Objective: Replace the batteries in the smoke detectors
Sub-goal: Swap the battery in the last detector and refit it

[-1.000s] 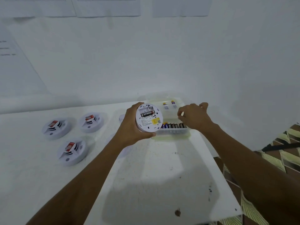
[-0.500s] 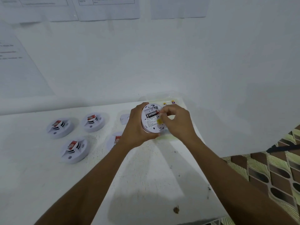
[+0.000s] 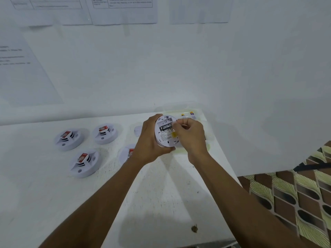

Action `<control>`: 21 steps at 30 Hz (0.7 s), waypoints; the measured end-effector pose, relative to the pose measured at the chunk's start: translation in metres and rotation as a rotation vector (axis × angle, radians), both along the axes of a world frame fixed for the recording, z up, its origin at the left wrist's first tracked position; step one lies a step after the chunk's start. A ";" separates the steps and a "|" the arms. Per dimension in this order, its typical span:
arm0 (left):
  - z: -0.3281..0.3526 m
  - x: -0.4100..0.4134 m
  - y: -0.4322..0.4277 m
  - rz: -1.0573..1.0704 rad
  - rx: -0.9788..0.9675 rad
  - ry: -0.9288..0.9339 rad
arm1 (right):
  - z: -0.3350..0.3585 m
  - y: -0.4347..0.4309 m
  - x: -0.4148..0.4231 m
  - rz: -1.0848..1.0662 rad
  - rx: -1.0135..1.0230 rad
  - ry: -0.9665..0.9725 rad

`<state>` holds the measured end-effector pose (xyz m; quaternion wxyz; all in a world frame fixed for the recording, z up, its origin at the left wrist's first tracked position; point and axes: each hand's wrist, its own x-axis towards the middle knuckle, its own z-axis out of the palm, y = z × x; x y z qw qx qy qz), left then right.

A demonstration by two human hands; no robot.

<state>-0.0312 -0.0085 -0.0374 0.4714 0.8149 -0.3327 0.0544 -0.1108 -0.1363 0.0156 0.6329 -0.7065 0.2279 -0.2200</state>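
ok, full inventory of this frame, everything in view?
held smoke detector: 1, white, back facing camera, above table's far right
battery: 1, black, in the held detector's compartment
loose smoke detectors: 3, white with red tags, table's left
half-hidden detector: 1, white with red, behind left forearm
small disc: 1, white, partly behind left hand
clear tray: 1, transparent, far right corner of table
tray batteries: 2 showing, yellow-and-purple
table: 1, white
wall papers: several, white, printed
floor: brown-green pattern, lower right
left hand: grips held detector's rim
right hand: fingers curled at the compartment; what it pinches is unclear
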 end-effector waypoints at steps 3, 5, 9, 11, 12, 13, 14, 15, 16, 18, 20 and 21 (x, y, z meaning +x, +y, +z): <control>0.005 -0.001 -0.001 -0.004 -0.020 0.001 | 0.003 0.004 0.000 -0.047 -0.057 -0.066; 0.010 -0.005 -0.005 0.001 -0.036 -0.025 | 0.007 0.005 -0.001 -0.076 -0.204 -0.119; 0.013 -0.004 -0.004 -0.004 -0.048 -0.042 | 0.015 -0.010 0.003 0.051 -0.268 -0.198; 0.009 -0.005 0.003 0.019 -0.073 -0.040 | 0.018 -0.035 0.005 0.081 -0.294 -0.198; 0.009 -0.005 0.007 0.026 -0.078 -0.050 | 0.018 -0.050 0.006 0.092 -0.325 -0.183; 0.008 -0.005 0.010 0.030 -0.080 -0.062 | 0.016 -0.065 0.007 0.107 -0.381 -0.146; 0.008 -0.004 0.012 0.033 -0.076 -0.065 | 0.013 -0.080 0.009 0.129 -0.466 -0.082; 0.008 -0.004 0.012 0.030 -0.069 -0.067 | 0.009 -0.092 0.011 0.160 -0.579 0.013; 0.008 -0.002 0.012 0.027 -0.061 -0.060 | 0.004 -0.102 0.014 0.196 -0.712 0.133; 0.009 -0.001 0.009 0.013 -0.055 -0.043 | -0.003 -0.113 0.019 0.271 -0.934 0.363; 0.007 -0.001 0.004 0.000 -0.059 -0.035 | -0.009 -0.118 0.025 0.319 -1.024 0.483; 0.007 0.000 0.002 -0.005 -0.055 -0.034 | -0.010 -0.117 0.027 0.329 -1.059 0.516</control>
